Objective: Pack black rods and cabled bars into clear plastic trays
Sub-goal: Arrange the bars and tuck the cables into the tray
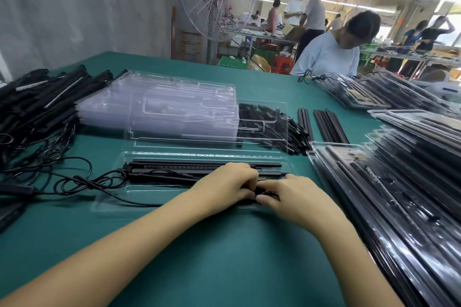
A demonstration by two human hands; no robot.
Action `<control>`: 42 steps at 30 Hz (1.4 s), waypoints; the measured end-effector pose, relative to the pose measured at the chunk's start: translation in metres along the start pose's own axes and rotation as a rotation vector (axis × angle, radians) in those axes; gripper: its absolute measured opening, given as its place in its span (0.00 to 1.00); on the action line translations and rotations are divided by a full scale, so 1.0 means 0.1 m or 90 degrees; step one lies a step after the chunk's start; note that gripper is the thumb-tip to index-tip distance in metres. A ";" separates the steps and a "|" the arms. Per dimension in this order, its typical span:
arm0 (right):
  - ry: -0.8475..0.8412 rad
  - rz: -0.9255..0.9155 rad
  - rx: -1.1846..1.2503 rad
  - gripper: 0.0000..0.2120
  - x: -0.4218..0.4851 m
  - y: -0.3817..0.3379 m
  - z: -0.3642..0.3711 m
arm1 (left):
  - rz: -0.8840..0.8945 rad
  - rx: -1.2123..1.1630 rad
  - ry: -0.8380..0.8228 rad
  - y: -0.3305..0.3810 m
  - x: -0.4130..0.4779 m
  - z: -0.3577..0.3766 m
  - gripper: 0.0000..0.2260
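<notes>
Two hands meet over the near clear tray (154,190) on the green table (212,257), left hand (224,182) and right hand (296,198) each pinching a bundled black cable (268,192) beside the bars (174,170) inside.

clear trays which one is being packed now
The single tray under the left hand and right hand, bars already in it; empties stacked behind, finished ones piled right.
</notes>
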State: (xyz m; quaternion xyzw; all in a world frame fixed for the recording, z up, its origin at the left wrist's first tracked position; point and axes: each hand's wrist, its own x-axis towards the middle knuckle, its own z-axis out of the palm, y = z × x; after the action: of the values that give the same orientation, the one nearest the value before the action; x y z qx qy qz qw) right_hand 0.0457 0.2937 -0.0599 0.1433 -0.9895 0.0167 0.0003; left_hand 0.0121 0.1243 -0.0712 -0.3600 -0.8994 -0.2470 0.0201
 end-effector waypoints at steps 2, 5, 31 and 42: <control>0.024 0.006 -0.030 0.16 0.01 -0.05 0.02 | 0.006 -0.049 0.015 -0.07 -0.09 -0.12 0.03; 0.044 0.027 -0.041 0.15 0.05 -0.08 0.02 | -0.074 -0.079 0.157 -0.30 -0.33 -0.45 0.03; 0.059 0.131 -0.082 0.15 0.10 -0.26 0.08 | -0.269 0.152 0.167 -0.85 -0.84 -0.52 0.01; 0.054 0.063 -0.162 0.22 0.17 -0.25 0.12 | -0.250 0.226 -0.012 -1.00 -0.69 -0.55 0.19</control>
State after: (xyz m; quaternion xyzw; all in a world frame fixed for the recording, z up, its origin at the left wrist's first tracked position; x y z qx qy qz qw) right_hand 0.0363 0.2650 -0.0711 0.0921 -0.9886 -0.1029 0.0597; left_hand -0.0099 -0.0068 -0.0802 -0.1715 -0.9815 -0.0813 0.0259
